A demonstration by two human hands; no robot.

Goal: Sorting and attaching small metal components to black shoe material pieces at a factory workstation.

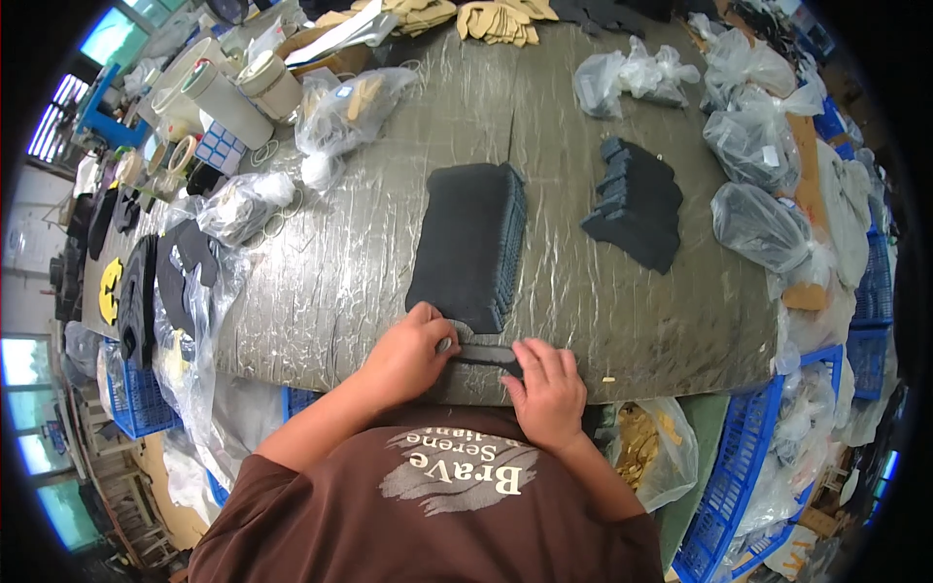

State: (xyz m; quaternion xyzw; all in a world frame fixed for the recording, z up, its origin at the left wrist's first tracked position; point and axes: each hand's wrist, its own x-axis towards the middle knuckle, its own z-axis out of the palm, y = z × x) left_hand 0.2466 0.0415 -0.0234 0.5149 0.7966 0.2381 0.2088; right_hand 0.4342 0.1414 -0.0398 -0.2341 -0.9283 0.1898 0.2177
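At the table's near edge, a narrow dark grey piece of sheet material (489,355) stretches between my two hands, with a lighter grey band along its top. My left hand (406,352) closes on its left end, and something small, grey and rounded shows by the fingers, too small to name. My right hand (547,384) pinches the other end between thumb and fingers. Just beyond them lies a neat stack of dark grey sheet pieces (462,243), its layered edges showing on the right. A second stack of jagged-edged dark pieces (637,206) rests farther right.
Tied clear plastic bags (763,228) line the table's right side. Tubs and a white cylinder (226,105) crowd the far left, near a bag (350,112). Tan cut pieces (501,19) lie at the far edge. A blue crate (729,486) stands below on the right.
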